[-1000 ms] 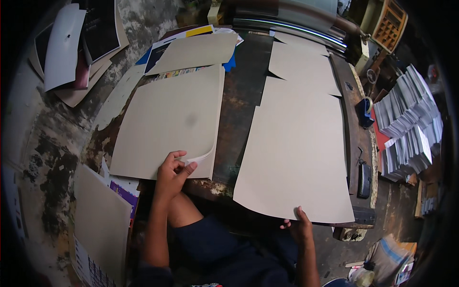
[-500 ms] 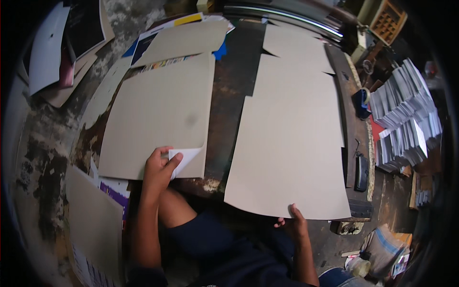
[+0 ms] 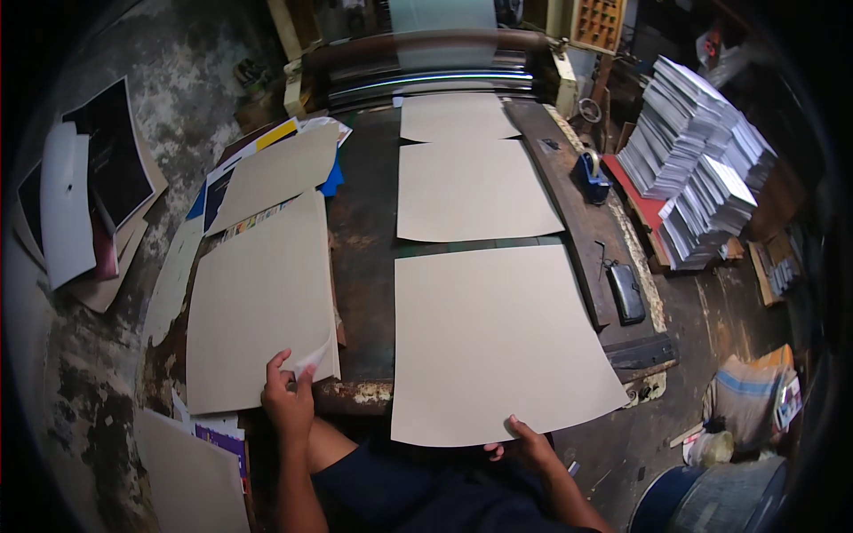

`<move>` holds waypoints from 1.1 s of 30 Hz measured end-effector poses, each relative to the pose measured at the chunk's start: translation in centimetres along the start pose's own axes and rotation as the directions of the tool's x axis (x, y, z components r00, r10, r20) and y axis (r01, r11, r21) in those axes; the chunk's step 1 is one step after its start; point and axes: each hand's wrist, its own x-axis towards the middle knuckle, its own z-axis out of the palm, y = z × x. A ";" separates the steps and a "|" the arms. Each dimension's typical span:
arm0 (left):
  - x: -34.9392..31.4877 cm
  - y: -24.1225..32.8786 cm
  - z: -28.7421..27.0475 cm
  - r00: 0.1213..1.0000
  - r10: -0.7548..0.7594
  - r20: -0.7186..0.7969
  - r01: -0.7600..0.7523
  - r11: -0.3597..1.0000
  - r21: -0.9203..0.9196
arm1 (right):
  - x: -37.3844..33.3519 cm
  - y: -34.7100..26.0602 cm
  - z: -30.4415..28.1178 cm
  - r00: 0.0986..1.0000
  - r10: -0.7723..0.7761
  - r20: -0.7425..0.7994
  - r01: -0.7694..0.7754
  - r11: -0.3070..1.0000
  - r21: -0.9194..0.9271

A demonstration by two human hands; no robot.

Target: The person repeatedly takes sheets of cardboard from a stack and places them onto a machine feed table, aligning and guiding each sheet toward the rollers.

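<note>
My left hand is at the near right corner of a stack of grey-beige paperboard sheets. Its thumb and fingers pinch the top sheet's corner, which curls back to bare a white underside. On the right, my right hand holds the near edge of a single paperboard sheet, thumb on top and fingers beneath. That sheet lies on the dark worktable, its near edge overhanging. Beyond it, separated by a gap, lies another sheet, and a third reaches the rollers.
A machine with shiny rollers spans the table's far end. Along the right side are a dark metal bar, a blue tape dispenser and a black case. Stacks of white paper stand farther right.
The view has shifted. The sheets on the right have spread apart, with a gap now beyond the one in my right hand. The curled corner at my left hand shows less white.
</note>
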 end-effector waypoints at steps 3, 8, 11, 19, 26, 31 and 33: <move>3.6 2.5 -2.7 0.945 -0.017 0.325 0.056 0.992 -0.112 | 0.6 -0.3 0.6 0.999 0.024 0.024 -0.024 1.000 0.004; 18.6 7.3 7.7 0.846 0.134 0.516 0.052 0.942 -0.330 | 3.0 -0.8 -1.0 1.000 0.007 -0.018 -0.006 0.997 0.081; 27.1 5.9 18.6 0.768 0.032 0.639 0.152 0.961 -0.231 | 4.8 -1.7 -1.0 0.999 -0.011 0.033 0.006 0.991 0.135; 35.7 -2.2 40.6 0.674 -0.337 0.657 0.514 0.853 -0.088 | 7.8 -4.3 1.5 0.994 0.013 -0.110 0.017 0.963 0.268; 38.2 -4.8 49.8 0.886 -0.235 0.400 0.442 0.689 -0.575 | 12.7 -6.7 -0.7 0.997 0.041 -0.059 -0.023 0.963 0.268; 38.9 -6.1 48.6 0.901 -0.286 0.325 0.409 0.312 -0.858 | 15.3 -11.4 1.4 0.991 -0.068 -0.113 0.101 0.943 0.318; 38.5 -5.3 48.8 0.904 -0.296 0.309 0.391 0.277 -0.878 | 16.3 -12.3 1.5 0.986 -0.054 -0.156 0.096 0.956 0.278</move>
